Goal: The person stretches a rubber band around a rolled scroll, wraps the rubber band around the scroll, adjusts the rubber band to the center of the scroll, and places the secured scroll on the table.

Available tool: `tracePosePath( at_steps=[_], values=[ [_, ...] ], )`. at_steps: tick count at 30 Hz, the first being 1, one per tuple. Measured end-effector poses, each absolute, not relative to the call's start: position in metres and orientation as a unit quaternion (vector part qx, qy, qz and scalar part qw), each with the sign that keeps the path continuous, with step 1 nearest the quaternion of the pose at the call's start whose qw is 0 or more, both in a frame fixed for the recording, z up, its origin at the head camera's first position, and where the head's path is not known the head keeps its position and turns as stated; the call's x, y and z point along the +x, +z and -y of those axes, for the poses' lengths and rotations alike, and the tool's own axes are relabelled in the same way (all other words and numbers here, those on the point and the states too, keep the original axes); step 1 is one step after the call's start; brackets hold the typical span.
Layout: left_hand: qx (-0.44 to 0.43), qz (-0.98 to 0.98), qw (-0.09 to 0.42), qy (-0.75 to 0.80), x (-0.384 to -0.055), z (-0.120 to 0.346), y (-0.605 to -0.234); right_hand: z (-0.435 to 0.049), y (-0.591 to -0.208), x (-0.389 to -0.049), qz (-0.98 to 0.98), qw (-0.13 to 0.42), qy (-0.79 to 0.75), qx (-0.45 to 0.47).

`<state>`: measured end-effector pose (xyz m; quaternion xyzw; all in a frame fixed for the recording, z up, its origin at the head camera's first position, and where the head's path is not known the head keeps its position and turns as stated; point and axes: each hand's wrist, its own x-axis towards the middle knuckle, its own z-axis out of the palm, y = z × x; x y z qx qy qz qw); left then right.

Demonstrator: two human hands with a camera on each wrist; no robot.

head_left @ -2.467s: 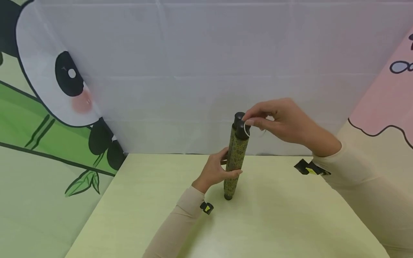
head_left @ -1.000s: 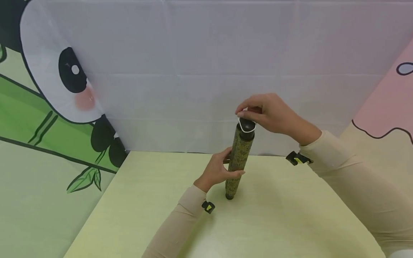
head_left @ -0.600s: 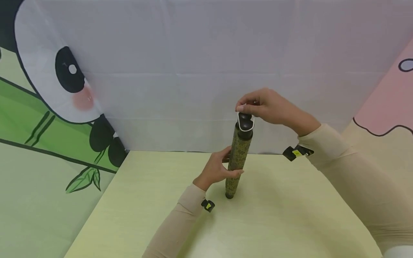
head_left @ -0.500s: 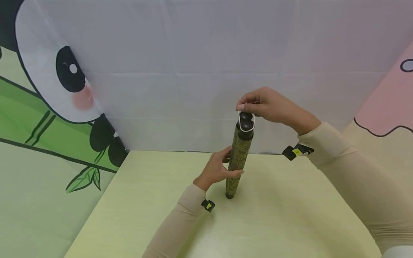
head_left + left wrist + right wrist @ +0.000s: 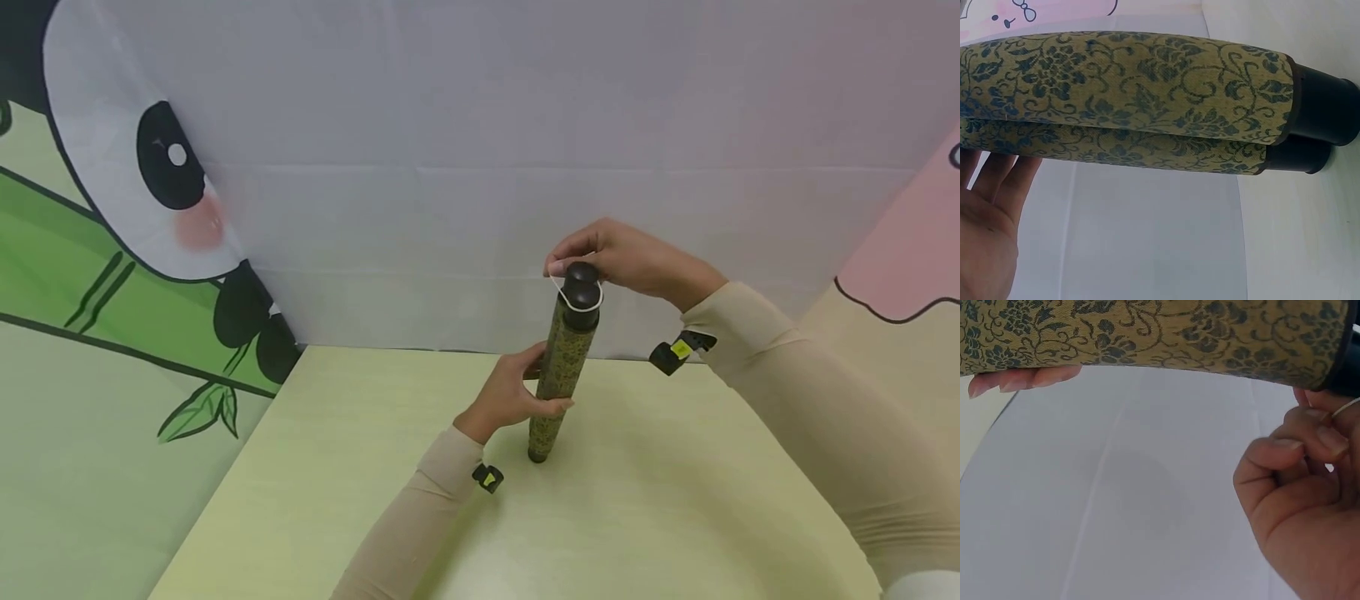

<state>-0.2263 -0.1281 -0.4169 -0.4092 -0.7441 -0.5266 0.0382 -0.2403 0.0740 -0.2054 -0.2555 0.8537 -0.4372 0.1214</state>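
A rolled scroll (image 5: pixel 566 358) covered in yellow brocade with dark floral patterning stands nearly upright on the table, its two rolls side by side. Its black end knobs (image 5: pixel 582 292) point up. My left hand (image 5: pixel 506 400) grips the middle of the scroll, thumb across the near side; the left wrist view shows both brocade rolls (image 5: pixel 1135 87) pressed together. Up at the top, my right hand (image 5: pixel 626 257) pinches a thin white cord loop (image 5: pixel 583 310), which passes around the front of the knobs. In the right wrist view the curled right fingers (image 5: pixel 1275 453) hold the cord just beyond the roll's end.
The pale yellow table (image 5: pixel 360 433) ends at a whitish backdrop (image 5: pixel 420 225) close behind the scroll. Cartoon-printed cloth (image 5: pixel 97 367) hangs at the left, with a pink print (image 5: pixel 915 242) at the right. Small black-and-yellow wrist devices (image 5: pixel 678 350) sit at both cuffs.
My right hand has moved left over the knobs, bringing the white cord loop from their right side to around their front. It rose, then dipped slightly. My left hand keeps its grip.
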Motion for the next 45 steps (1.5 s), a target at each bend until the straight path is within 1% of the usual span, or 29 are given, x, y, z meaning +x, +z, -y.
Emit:
tracePosePath(
  at_steps=[4,9,16,21,27,32,35,42,45],
  values=[
    [-0.413,0.740,0.036,-0.529,-0.225,0.125,-0.418,-0.075,-0.211,-0.244,-0.830,0.158,-0.459,-0.274],
    [-0.422,0.734,0.034,-0.530,-0.225,0.121,-0.417,-0.080,-0.212,-0.247,-0.824,0.198,-0.454,-0.276],
    [-0.435,0.731,0.041,-0.525,-0.224,0.117,-0.416,-0.087,-0.215,-0.250,-0.823,0.254,-0.409,-0.301],
    [-0.438,0.731,0.039,-0.522,-0.223,0.115,-0.416,-0.095,-0.219,-0.247,-0.820,0.259,-0.422,-0.289],
    [-0.404,0.742,0.035,-0.534,-0.221,0.117,-0.415,-0.110,-0.222,-0.240,-0.822,0.260,-0.447,-0.239],
    [-0.397,0.742,0.038,-0.538,-0.221,0.118,-0.412,-0.119,-0.221,-0.231,-0.821,0.272,-0.442,-0.237],
    [-0.397,0.742,0.044,-0.538,-0.221,0.118,-0.412,-0.119,-0.219,-0.224,-0.823,0.275,-0.441,-0.227],
    [-0.386,0.748,0.054,-0.537,-0.220,0.114,-0.410,-0.115,-0.213,-0.201,-0.871,0.250,-0.389,-0.163],
    [-0.383,0.753,0.063,-0.531,-0.221,0.112,-0.411,-0.115,-0.212,-0.194,-0.877,0.264,-0.375,-0.141]
  ],
)
